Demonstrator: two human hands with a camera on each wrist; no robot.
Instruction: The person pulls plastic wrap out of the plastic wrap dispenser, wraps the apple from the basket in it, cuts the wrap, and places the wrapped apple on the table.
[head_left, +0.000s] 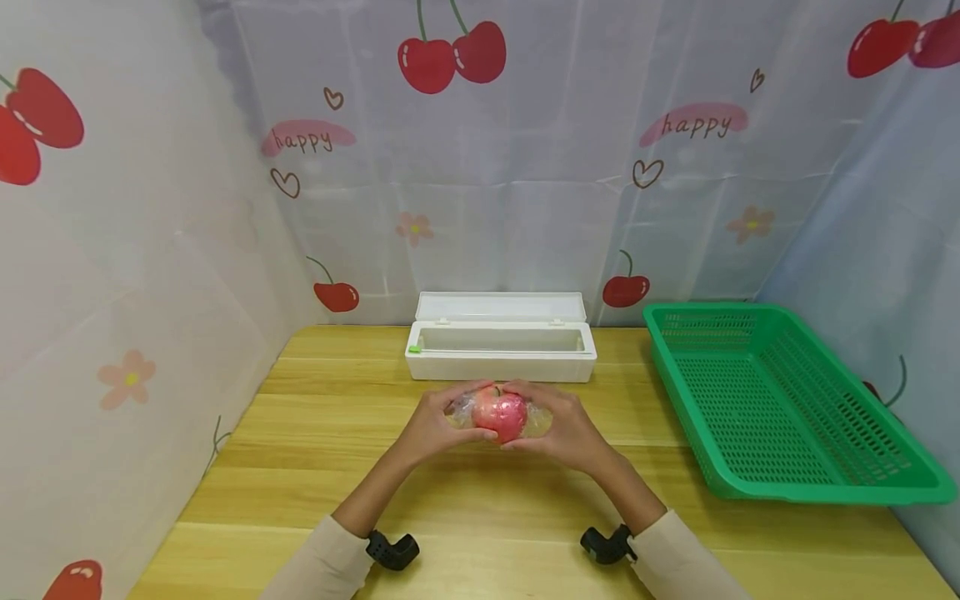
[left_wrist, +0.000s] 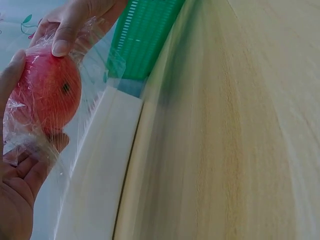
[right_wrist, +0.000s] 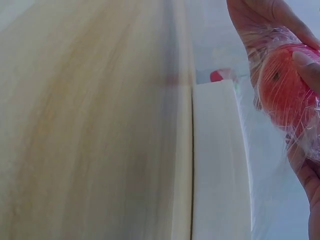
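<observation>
A red apple (head_left: 501,415) wrapped in clear cling film (head_left: 537,419) is held between both hands above the table. My left hand (head_left: 438,423) grips it from the left, thumb in front and fingers behind. On the other side, my right hand (head_left: 564,423) holds it the same way, and the thumbs nearly meet at its front. Loose film bunches at both sides of the apple, inside the palms. In the left wrist view, the film around the apple (left_wrist: 60,92) looks creased, with a thin sheet trailing off it.
Behind the hands stands a long white cling film box (head_left: 501,367), its lid (head_left: 499,307) raised and a green slider (head_left: 415,349) at its left end. A green plastic basket (head_left: 716,467) sits on the right of the wooden table (head_left: 300,450). Cherry-patterned curtains (head_left: 510,150) enclose the table.
</observation>
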